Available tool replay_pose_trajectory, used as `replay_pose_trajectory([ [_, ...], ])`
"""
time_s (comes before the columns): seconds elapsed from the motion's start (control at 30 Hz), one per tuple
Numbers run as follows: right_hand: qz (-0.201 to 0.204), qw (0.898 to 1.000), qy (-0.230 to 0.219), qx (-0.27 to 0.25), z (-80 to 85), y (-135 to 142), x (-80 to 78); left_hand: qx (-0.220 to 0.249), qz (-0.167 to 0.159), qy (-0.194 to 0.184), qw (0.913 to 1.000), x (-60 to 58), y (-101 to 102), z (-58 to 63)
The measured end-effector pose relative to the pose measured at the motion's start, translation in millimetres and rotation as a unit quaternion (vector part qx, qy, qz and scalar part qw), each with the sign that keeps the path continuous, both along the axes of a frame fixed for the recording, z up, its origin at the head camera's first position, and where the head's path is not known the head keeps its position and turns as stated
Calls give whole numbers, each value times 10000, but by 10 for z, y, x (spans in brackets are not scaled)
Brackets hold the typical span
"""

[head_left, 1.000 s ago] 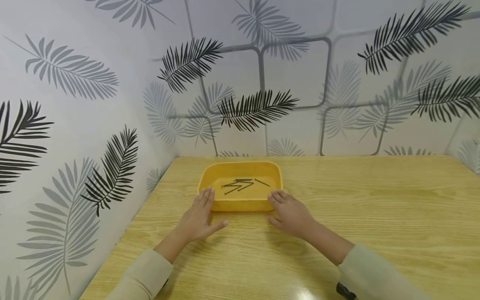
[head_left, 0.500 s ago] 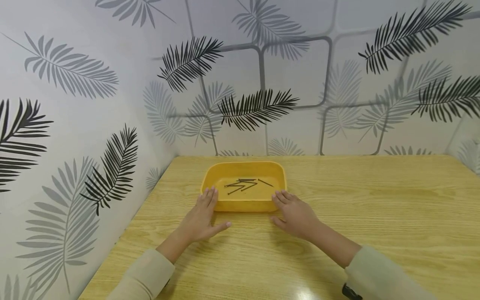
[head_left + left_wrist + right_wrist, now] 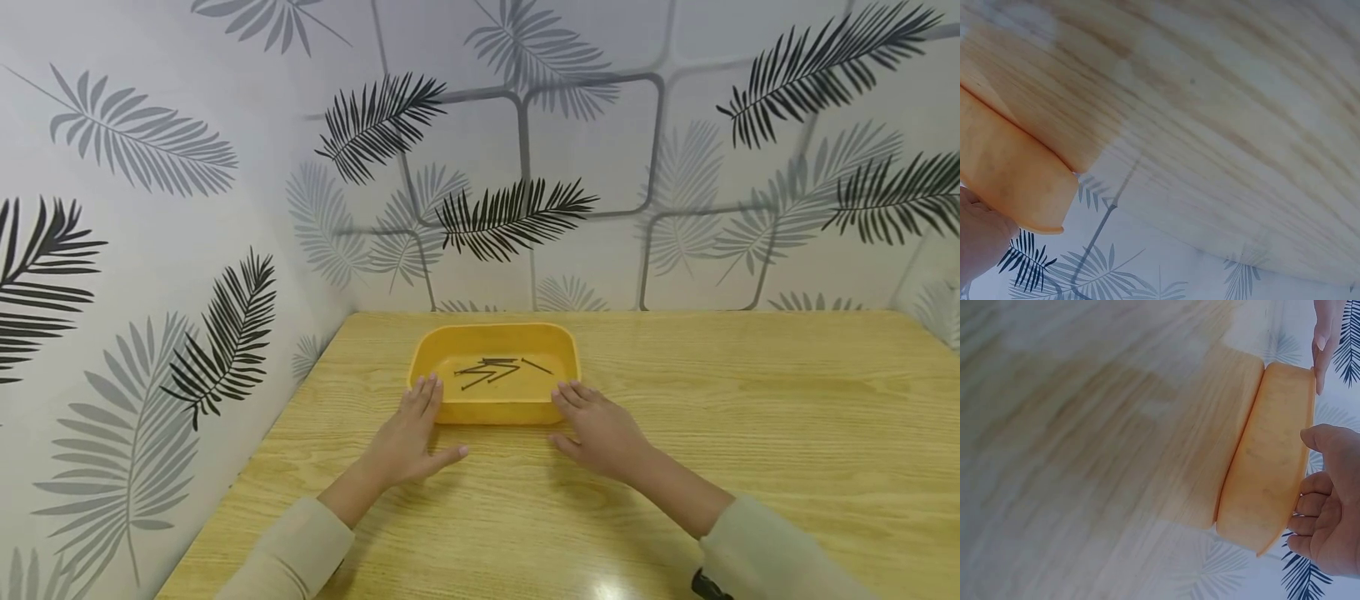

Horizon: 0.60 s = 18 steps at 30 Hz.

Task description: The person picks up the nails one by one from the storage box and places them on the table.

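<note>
A shallow yellow tray with rounded corners stands on the wooden table. Inside it lie several thin dark pieces with small heads, like nails or screws. My left hand touches the tray's near left corner, fingers extended at the rim and thumb spread toward the middle. At the near right corner, the fingertips of my right hand rest on the rim, with the thumb low in front of the wall. The right wrist view shows this hand's fingers bent slightly beside the tray wall.
The wood-grain table reaches back to a wall with a dark and grey leaf pattern. Another wall runs close along the table's left edge. Light sleeves cover both forearms.
The tray has slid a little to the right across the table, with the pieces inside it. Both hands have moved along with it, keeping their places at its near corners.
</note>
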State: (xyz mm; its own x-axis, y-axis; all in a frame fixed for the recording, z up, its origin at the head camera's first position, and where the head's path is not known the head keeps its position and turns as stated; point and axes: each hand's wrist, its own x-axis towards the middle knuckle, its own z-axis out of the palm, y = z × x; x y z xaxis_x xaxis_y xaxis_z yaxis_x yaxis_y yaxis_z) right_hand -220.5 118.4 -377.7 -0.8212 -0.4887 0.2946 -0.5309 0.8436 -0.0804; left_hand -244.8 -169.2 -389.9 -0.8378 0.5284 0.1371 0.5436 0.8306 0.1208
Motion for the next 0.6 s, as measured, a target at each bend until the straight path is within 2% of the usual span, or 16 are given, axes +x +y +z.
replay_pose_trajectory([
  [0.6, -76, 9999, -29, -70, -6, 84, 31, -113, -101, 24, 9999, 13, 73, 9],
])
